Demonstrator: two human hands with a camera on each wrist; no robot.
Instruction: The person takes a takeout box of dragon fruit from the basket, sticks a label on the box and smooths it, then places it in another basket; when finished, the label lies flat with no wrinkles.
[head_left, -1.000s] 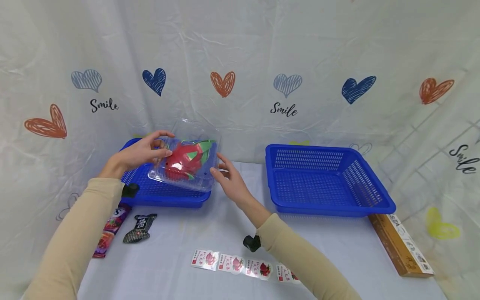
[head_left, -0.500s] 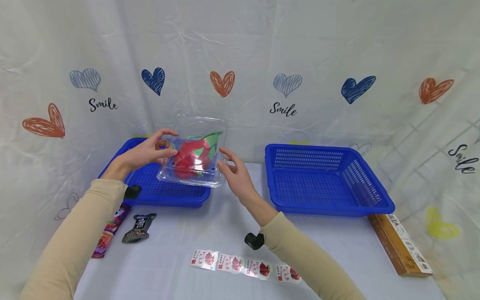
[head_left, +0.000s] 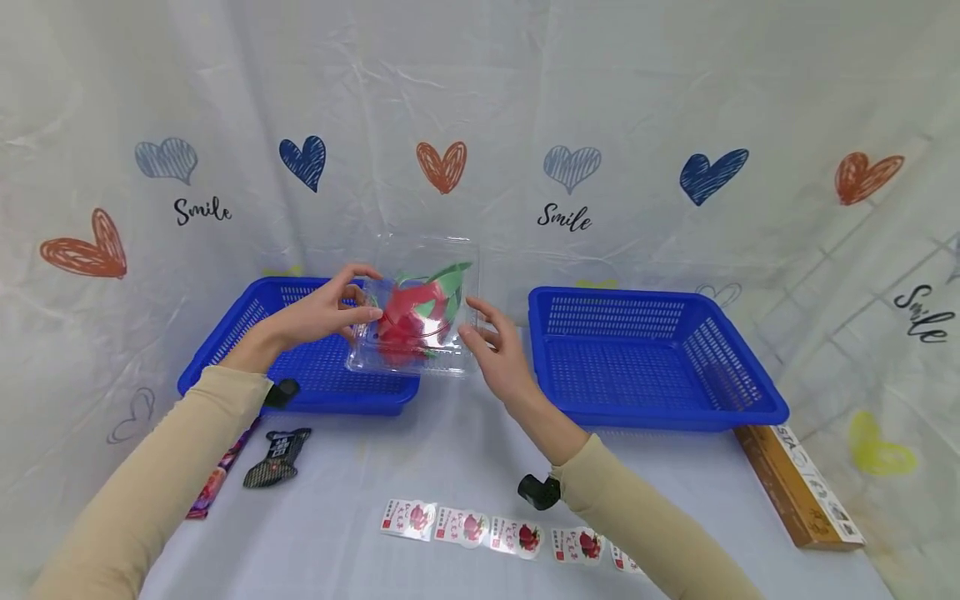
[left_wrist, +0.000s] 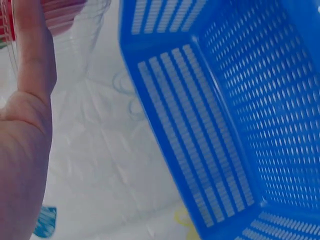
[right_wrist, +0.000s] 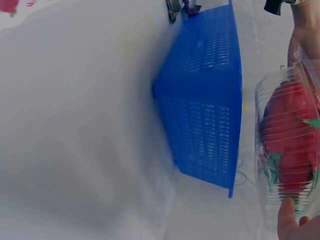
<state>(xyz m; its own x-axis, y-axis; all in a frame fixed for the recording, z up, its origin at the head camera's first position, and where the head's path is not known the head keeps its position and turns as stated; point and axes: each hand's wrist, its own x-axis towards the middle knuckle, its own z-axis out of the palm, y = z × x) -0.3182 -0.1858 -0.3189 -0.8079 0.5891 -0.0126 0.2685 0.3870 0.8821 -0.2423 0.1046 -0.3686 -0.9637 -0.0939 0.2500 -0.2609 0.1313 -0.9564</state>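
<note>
Head view puts the clear box (head_left: 459, 357) directly between my two hands, raised above the left basket (head_left: 315, 371) and reaching past that basket's right end. My left hand (head_left: 322, 312), over the left basket and the nearer to it, grips the box's left edge, thumb on the face toward me; my right hand (head_left: 501, 354), beyond the basket's right end, holds the opposite edge with thumb and forefinger. The box looks tipped up and too square for me to tell its long axis, but the red fruit (head_left: 411, 323) inside slants, its body low toward the left basket, its green leaves up and away from it. From the right wrist, I see clear air between box and basket.
</note>
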